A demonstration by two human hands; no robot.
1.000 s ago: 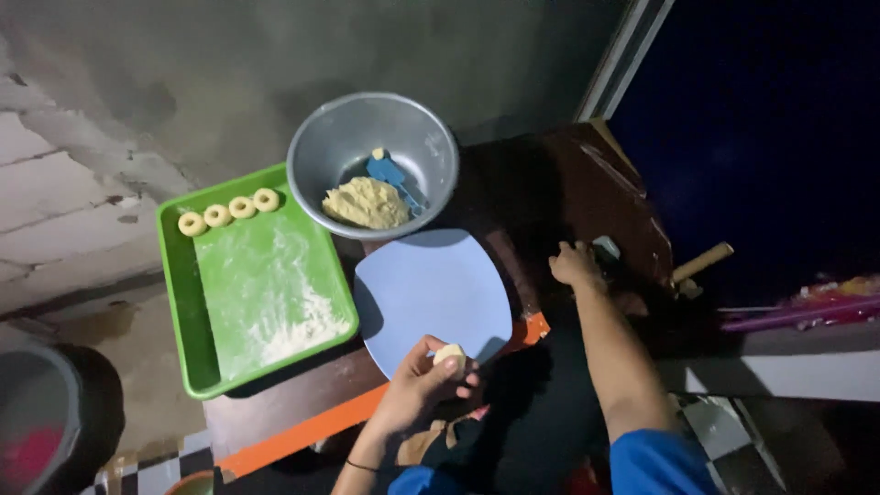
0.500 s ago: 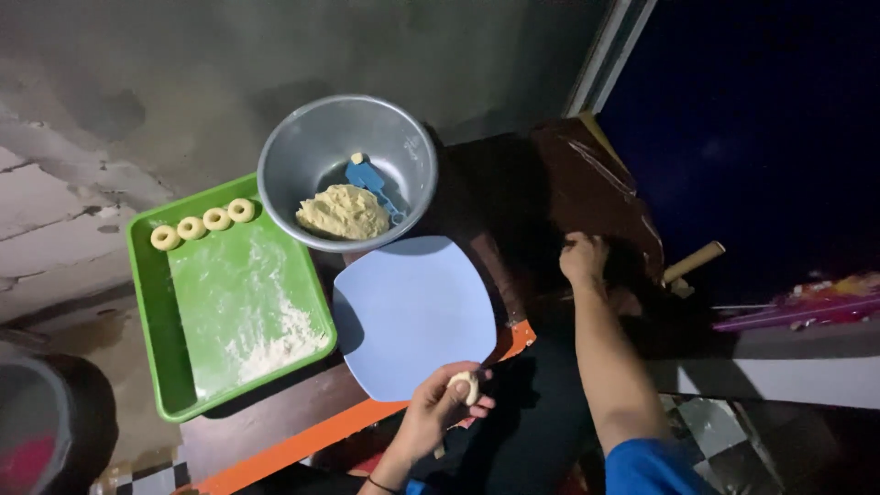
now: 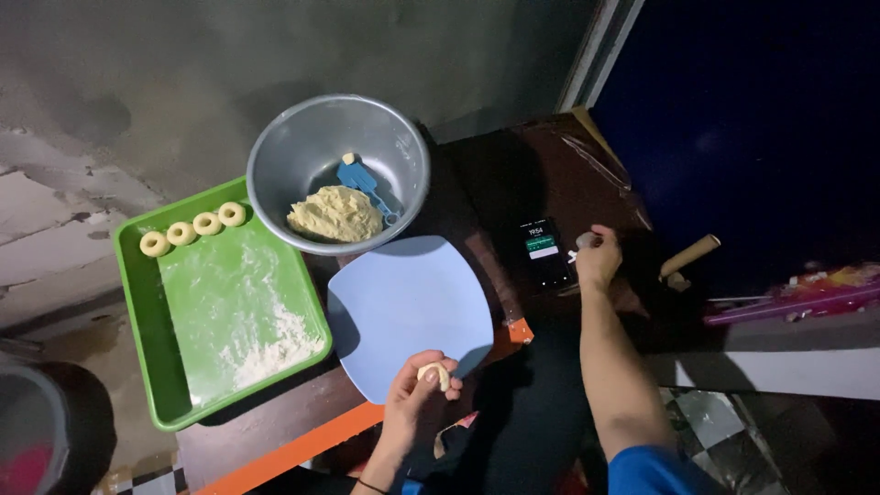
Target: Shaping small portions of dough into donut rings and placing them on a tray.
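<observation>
I see left hand (image 3: 417,399) fingers pinching small pale dough piece (image 3: 434,374) at 6 o'clock of light-blue square plate (image 3: 403,302), right hand (image 3: 598,258) curled, grip unclear, black phone (image 3: 544,249) at its 9 o'clock

Open room is offered by the bare blue plate (image 3: 403,307) and the floured green tray (image 3: 220,312). The back is blocked by the metal bowl (image 3: 339,174); the dark worktop (image 3: 541,174) is partly taken by a phone (image 3: 543,251).
</observation>
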